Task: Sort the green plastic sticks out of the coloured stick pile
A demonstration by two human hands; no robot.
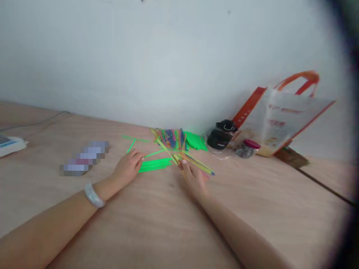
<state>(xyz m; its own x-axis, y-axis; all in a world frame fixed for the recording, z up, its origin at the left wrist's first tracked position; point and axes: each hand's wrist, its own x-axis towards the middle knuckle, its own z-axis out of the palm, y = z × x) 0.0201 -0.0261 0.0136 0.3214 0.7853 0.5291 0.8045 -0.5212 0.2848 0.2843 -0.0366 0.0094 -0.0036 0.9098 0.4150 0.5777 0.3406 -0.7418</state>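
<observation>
My left hand (129,164) has its fingers pinched together at the near end of a thin green strip that slants up to the right. Just right of its fingertips, several bright green strips (155,165) lie side by side on the table. My right hand (193,175) is closed around a loose bundle of yellow, pink and blue strips (200,164), which fan out on both sides of the fingers. Behind the hands are a pile of multicoloured strips (169,138) and a green bundle (195,141). More thin green strips (131,145) lie beyond my left hand.
A black-lidded bottle (221,135), a jar with a dark pink lid (248,148) and a white and orange bag (283,116) stand at the right. A blurred-out object (85,158) lies left of my left hand. A white device (12,146) is at the far left, a cable behind it.
</observation>
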